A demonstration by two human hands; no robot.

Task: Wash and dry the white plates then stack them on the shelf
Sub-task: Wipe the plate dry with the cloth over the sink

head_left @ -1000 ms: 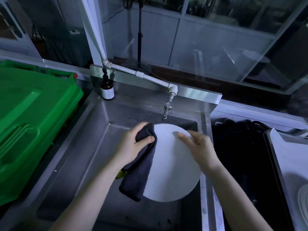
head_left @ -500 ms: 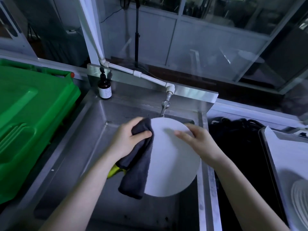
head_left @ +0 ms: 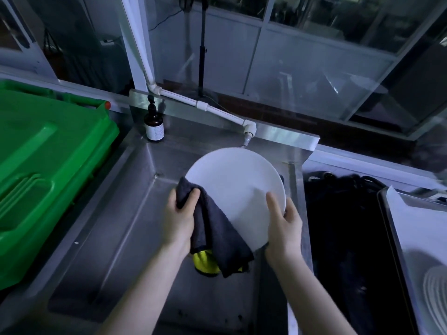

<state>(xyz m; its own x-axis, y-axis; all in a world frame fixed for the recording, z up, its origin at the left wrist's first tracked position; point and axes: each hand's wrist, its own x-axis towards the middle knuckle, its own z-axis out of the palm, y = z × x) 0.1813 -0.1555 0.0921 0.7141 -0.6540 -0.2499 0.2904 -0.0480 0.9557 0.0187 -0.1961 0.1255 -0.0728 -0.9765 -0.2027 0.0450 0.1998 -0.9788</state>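
Observation:
A round white plate is held tilted over the steel sink, its top edge just under the tap. My left hand grips a dark grey cloth against the plate's lower left edge; the cloth hangs down over the rim. My right hand holds the plate's lower right rim, thumb lying on its face. A stack of white plates shows at the far right edge on a tray.
A green plastic bin fills the left side. A brown pump bottle stands at the sink's back left corner. Something yellow lies in the basin under the cloth. A metal tray sits right, past a black mass.
The plate has been turned and lifted toward the tap. Both hands have slid from its upper edge to its lower edge, the cloth moving down with my left hand.

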